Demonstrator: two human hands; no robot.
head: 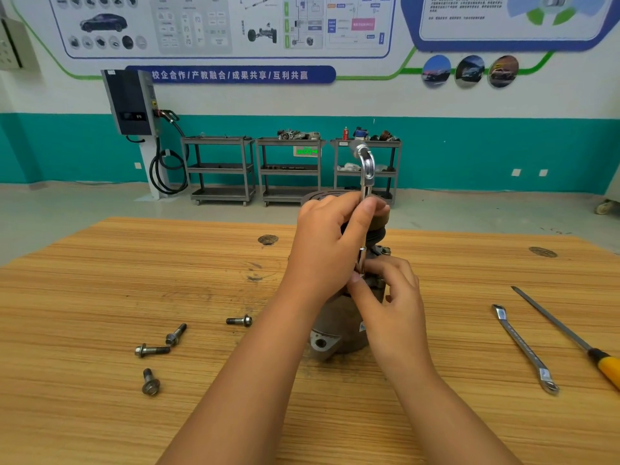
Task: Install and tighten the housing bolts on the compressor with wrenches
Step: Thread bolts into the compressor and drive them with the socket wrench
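Left hand (330, 245): fist wrapped round the shank of a shiny steel ring wrench (366, 164), held near upright; the ring end pokes out above the knuckles.
Right hand (394, 292): just below the left; thumb and forefinger pinch the wrench's lower end where it meets the housing. Bolt head under them is hidden.
Task thing: grey cast-metal compressor (335, 330) stands on the pale wooden table (100, 280), directly under both hands. Its dark pulley end is behind the left hand.
Step, my read: seating the wrench on one housing bolt, or starting to turn it. Can't tell how far that bolt is in.
Left to do: four loose grey flanged bolts (239, 320) lie on the table, out past the left forearm, well apart from the compressor. So most bolts look uninstalled. An empty mounting hole shows near the right wrist.
Progress guess: early, maybe first bolt.
Spare tools: second slim steel wrench (523, 347) and a yellow-handled screwdriver (567, 330), beyond the right forearm, untouched.
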